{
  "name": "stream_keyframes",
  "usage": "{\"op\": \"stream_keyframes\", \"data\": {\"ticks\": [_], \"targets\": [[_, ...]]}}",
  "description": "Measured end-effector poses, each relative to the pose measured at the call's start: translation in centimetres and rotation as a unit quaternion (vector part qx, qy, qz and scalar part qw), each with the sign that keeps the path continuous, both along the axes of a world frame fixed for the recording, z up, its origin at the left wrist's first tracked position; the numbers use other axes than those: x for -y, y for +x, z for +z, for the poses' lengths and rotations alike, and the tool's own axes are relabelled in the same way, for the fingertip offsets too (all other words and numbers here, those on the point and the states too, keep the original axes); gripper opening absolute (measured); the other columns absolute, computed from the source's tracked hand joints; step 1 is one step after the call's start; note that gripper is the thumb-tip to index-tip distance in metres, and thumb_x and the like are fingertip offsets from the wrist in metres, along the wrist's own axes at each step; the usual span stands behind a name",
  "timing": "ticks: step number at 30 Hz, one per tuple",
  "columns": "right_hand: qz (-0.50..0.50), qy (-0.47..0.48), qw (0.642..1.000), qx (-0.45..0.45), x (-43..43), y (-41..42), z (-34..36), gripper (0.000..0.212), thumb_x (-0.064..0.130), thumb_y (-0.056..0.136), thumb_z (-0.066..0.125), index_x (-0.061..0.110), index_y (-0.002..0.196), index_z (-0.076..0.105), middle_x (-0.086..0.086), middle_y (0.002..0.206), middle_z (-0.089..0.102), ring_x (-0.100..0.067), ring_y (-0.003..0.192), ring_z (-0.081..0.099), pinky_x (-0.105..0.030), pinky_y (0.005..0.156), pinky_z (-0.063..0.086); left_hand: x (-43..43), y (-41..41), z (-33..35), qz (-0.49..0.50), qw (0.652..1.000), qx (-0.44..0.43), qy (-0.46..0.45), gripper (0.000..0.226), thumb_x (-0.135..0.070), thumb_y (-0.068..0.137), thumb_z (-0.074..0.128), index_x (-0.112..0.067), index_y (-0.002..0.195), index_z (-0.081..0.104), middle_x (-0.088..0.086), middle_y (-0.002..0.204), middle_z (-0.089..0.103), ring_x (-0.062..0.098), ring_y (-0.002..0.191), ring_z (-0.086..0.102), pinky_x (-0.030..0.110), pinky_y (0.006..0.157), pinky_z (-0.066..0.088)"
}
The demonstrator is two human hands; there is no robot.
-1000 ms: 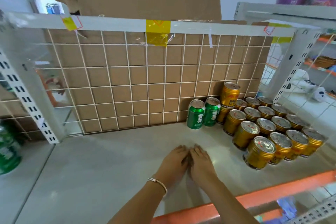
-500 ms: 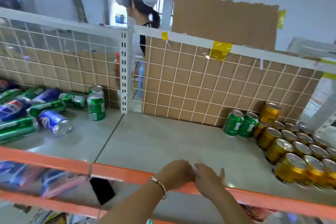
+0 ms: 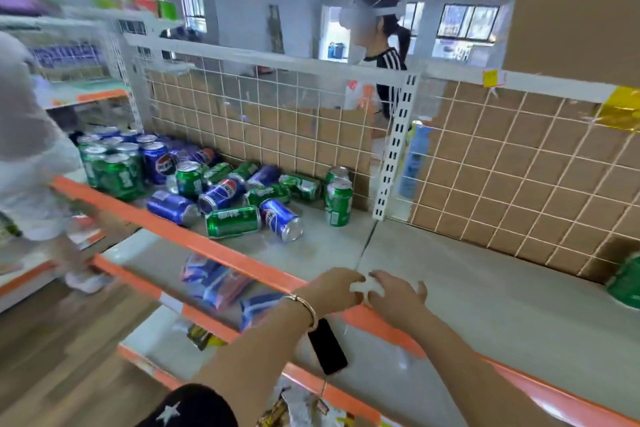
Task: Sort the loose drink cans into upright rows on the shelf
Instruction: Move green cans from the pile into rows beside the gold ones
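Cans (image 3: pixel 239 198) lie loose in a heap on the shelf (image 3: pixel 485 305), well beyond my left hand (image 3: pixel 332 288) and off to its left. They are green ones and blue ones on their sides, overlapping so much that I cannot count them. Two green cans (image 3: pixel 338 199) stand upright, one behind the other, at the heap's right end, just beside the white post (image 3: pixel 394 149) and almost straight beyond my left hand. Farther left, a block of upright cans (image 3: pixel 114 163) is partly covered by a blurred person (image 3: pixel 31 149) at the frame's edge. Far to the right of my right hand (image 3: pixel 394 295), a lone green can (image 3: pixel 627 282) is cut off by the frame.

My hands meet at the shelf's orange front lip (image 3: pixel 221 253), well apart from every can. Between them is a small white scrap (image 3: pixel 367 286). My left fingers curl in on it from one side and my right fingers pinch it from the other, little finger sticking out. My fingers hide most of it, so I cannot make out what it is.

A bracelet (image 3: pixel 304 305) circles my left wrist. Below that wrist, on the lower shelf, lies a dark phone (image 3: pixel 327 345), its far end hidden by my arm. The blue packets (image 3: pixel 221 284) to its left are too blurred to read. Beyond both hands runs a wire grid backed with cardboard (image 3: pixel 519 166), and another person (image 3: pixel 384 55) stands behind it, hidden from the waist down.
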State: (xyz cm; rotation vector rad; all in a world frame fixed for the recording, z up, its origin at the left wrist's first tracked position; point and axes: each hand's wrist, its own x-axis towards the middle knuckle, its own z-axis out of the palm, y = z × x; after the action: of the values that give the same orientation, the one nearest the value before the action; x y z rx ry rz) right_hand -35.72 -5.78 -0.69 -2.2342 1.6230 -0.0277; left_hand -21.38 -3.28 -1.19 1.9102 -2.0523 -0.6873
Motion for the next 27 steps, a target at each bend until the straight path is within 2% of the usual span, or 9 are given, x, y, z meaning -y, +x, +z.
{"op": "stream_keyframes", "data": {"ticks": [3,5,9,11,15,18,21,24,27], "targets": [[-0.028,0.039,0.996,0.069,4.1,3.9,0.9,0.055,0.033,0.096,0.045,0.025,0.146,0.025,0.0,0.148,0.039,-0.019,0.136,0.037,-0.045,0.116,0.016,2.7,4.2,0.7,0.056,0.997,-0.057,-0.026,0.048,-0.024,0.092,0.054,-0.015,0.138,0.044,0.004,0.144,0.045,0.019,0.132,0.042,0.027,0.11,0.029],[-0.069,0.054,0.98,0.181,7.3,6.5,1.3,0.069,0.032,0.092,0.054,0.019,0.15,0.018,-0.004,0.149,0.036,-0.025,0.134,0.038,-0.034,0.107,0.032,4.6,6.9,1.3,0.097,0.991,-0.085,-0.042,0.05,-0.023,0.091,0.056,-0.017,0.139,0.043,0.005,0.142,0.047,0.02,0.129,0.045,0.027,0.107,0.034],[-0.158,0.082,0.909,0.378,11.8,10.4,1.8,0.091,0.024,0.083,0.071,0.015,0.152,0.012,-0.005,0.157,0.021,-0.025,0.141,0.029,-0.033,0.107,0.031,8.0,10.8,1.8,0.139,0.981,-0.119,-0.064,0.052,-0.019,0.088,0.058,-0.015,0.138,0.043,0.009,0.133,0.052,0.021,0.118,0.052,0.019,0.09,0.037],[-0.186,0.089,0.884,0.42,13.5,11.6,1.7,0.094,0.023,0.079,0.074,0.017,0.152,0.014,-0.004,0.157,0.022,-0.024,0.139,0.03,-0.036,0.109,0.033,9.4,11.9,2.2,0.14,0.977,-0.145,-0.065,0.056,-0.018,0.088,0.058,-0.015,0.14,0.04,0.009,0.138,0.049,0.022,0.123,0.049,0.023,0.095,0.039],[-0.209,0.093,0.875,0.426,15.8,12.6,1.5,0.1,0.023,0.072,0.076,0.018,0.15,0.014,-0.006,0.154,0.027,-0.028,0.137,0.033,-0.046,0.112,0.031,11.8,12.1,3.2,0.135,0.966,-0.204,-0.082,0.055,-0.014,0.085,0.062,-0.01,0.137,0.043,0.008,0.135,0.053,0.026,0.125,0.049,0.029,0.1,0.039],[-0.193,0.105,0.882,0.418,16.7,13.2,1.3,0.075,0.014,0.075,0.072,0.016,0.139,0.032,-0.009,0.134,0.049,-0.027,0.118,0.049,-0.04,0.102,0.04,13.4,11.5,3.1,0.124,0.962,-0.231,-0.081,0.062,-0.013,0.083,0.067,-0.009,0.139,0.039,0.007,0.135,0.052,0.022,0.123,0.049,0.017,0.093,0.036],[-0.16,0.113,0.909,0.368,17.8,13.1,2.0,0.058,0.022,0.069,0.072,0.013,0.124,0.054,-0.01,0.119,0.062,-0.023,0.105,0.058,-0.04,0.096,0.048,14.8,11.2,2.7,0.121,0.954,-0.265,-0.07,0.065,-0.009,0.081,0.07,-0.007,0.137,0.038,0.006,0.129,0.054,0.013,0.115,0.051,0.005,0.077,0.029],[-0.089,0.164,0.936,0.3,18.4,12.2,3.5,0.03,0.016,0.077,0.071,0.011,0.107,0.067,-0.012,0.109,0.067,-0.025,0.101,0.063,-0.039,0.097,0.05,16.1,11.3,2.4,0.143,0.94,-0.299,-0.077,0.063,-0.01,0.076,0.075,-0.011,0.131,0.044,-0.001,0.114,0.058,0.01,0.105,0.054,0.009,0.075,0.036],[-0.118,0.13,0.933,0.316,19.8,11.4,3.7,0.024,0.012,0.079,0.067,0.005,0.102,0.069,-0.015,0.114,0.066,-0.028,0.107,0.06,-0.043,0.102,0.045,17.3,11.6,2.0,0.156,0.939,-0.295,-0.083,0.058,-0.014,0.074,0.076,-0.013,0.126,0.05,0.001,0.115,0.062,0.014,0.104,0.058,0.018,0.083,0.039]]}}
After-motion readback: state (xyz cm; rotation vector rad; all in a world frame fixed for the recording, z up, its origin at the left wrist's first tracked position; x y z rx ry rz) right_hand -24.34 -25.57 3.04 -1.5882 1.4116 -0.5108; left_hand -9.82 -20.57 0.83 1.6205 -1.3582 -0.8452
